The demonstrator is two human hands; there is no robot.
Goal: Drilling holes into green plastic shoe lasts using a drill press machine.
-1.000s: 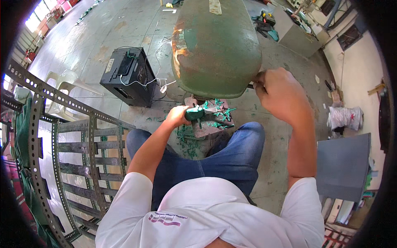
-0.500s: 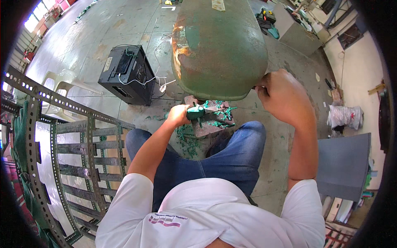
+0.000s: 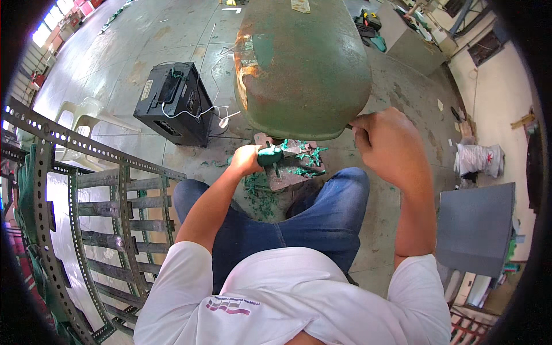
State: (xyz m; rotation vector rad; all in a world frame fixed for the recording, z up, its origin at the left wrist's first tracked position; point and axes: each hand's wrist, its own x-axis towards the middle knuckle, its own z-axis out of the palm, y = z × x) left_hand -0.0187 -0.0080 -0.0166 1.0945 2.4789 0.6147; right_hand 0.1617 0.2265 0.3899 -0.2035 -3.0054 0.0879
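from the far left we start with one slotted metal rack (image 3: 123, 201), its dark crossbars bending through the lens, and green cloth (image 3: 27, 187) hanging on its outer side. behind it we pick out at least one pale plastic chair (image 3: 92, 123); whether a second is stacked there, we cannot tell. next along, one black box (image 3: 172, 109) on the floor, one white cable (image 3: 195, 116) looping across its front.

now to the middle, and here is the one left hand (image 3: 247, 160), closed around one green piece (image 3: 270, 156) that sits at the upper left of one pinkish-grey plate (image 3: 287, 179). on that plate we see green scraps (image 3: 313, 157), too many to count, and more lie on the floor below, ahead of two knees in blue jeans (image 3: 270, 233).

above the plate looms one big rounded green housing (image 3: 305, 75), scuffed, with one torn tan patch down its left side. at its lower right corner, the one right hand (image 3: 394, 144): fingers curled tight on one dark rod (image 3: 349, 126), mostly hidden from us. farther right, we finish with one grey panel (image 3: 477, 230) and, beyond it, one white wrapped bundle (image 3: 478, 158).
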